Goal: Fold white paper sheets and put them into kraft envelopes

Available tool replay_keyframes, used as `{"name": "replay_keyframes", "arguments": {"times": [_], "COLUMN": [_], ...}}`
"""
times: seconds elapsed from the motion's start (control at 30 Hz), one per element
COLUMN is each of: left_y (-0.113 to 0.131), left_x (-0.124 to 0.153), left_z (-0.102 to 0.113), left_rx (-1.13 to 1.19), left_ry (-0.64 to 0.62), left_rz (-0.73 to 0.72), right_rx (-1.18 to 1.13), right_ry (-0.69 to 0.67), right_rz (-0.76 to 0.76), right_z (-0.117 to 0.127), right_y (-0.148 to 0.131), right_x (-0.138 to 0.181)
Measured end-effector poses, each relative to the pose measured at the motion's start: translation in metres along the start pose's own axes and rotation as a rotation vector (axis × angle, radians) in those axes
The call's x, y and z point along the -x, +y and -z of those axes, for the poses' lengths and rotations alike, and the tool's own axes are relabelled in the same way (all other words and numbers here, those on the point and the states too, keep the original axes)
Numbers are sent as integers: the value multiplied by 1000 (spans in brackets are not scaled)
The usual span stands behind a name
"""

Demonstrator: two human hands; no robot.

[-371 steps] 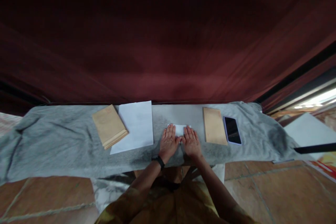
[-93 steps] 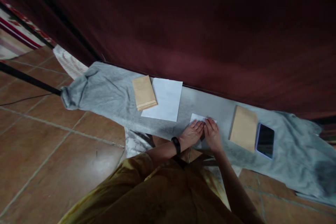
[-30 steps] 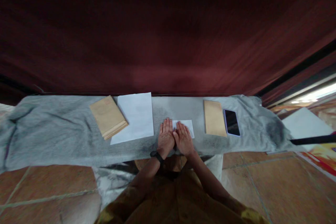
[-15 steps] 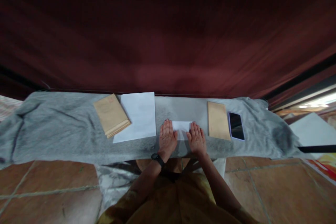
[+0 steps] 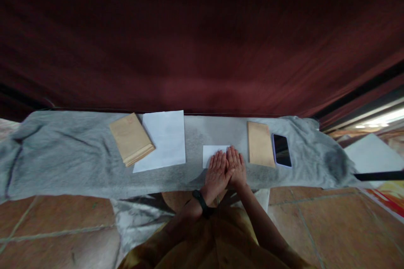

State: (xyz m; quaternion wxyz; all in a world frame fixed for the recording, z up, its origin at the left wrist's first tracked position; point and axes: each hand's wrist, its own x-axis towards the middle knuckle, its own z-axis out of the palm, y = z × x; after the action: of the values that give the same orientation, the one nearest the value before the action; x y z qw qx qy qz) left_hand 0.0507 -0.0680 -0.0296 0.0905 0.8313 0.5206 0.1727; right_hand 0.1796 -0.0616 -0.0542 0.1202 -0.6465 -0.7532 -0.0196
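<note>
A small folded white paper [image 5: 210, 154] lies on the grey cloth [image 5: 72, 159] in front of me. My left hand [image 5: 216, 175], with a black band on the wrist, lies flat on the paper's near right part, fingers stretched out. My right hand [image 5: 236, 166] rests flat beside it, side by side and touching, over the paper's right end. Both hands press down and hold nothing.
A stack of brown envelopes [image 5: 131, 138] and a white sheet [image 5: 166, 138] lie to the left. Another brown envelope stack [image 5: 259, 149] and a dark phone [image 5: 281, 150] lie to the right. A dark red curtain [image 5: 202, 46] hangs behind; tiled floor [image 5: 47, 227] lies below.
Half a second ago my hands lay apart at the paper's two ends. My left hand has slid right along the paper to meet the right hand, baring the paper's left end.
</note>
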Motion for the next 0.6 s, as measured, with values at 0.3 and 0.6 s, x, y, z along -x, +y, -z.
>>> {"name": "replay_keyframes", "arguments": {"times": [0.3, 0.6], "left_y": [-20, -38], "left_x": [9, 18], "left_z": [1, 6], "left_rx": [-86, -136], "left_ry": [-8, 26], "left_rz": [152, 197], "right_rx": [16, -107], "right_ry": [-26, -15], "right_rz": [-79, -68], "right_z": [-1, 15], "right_y": [-4, -26], "right_x": [-6, -14]}}
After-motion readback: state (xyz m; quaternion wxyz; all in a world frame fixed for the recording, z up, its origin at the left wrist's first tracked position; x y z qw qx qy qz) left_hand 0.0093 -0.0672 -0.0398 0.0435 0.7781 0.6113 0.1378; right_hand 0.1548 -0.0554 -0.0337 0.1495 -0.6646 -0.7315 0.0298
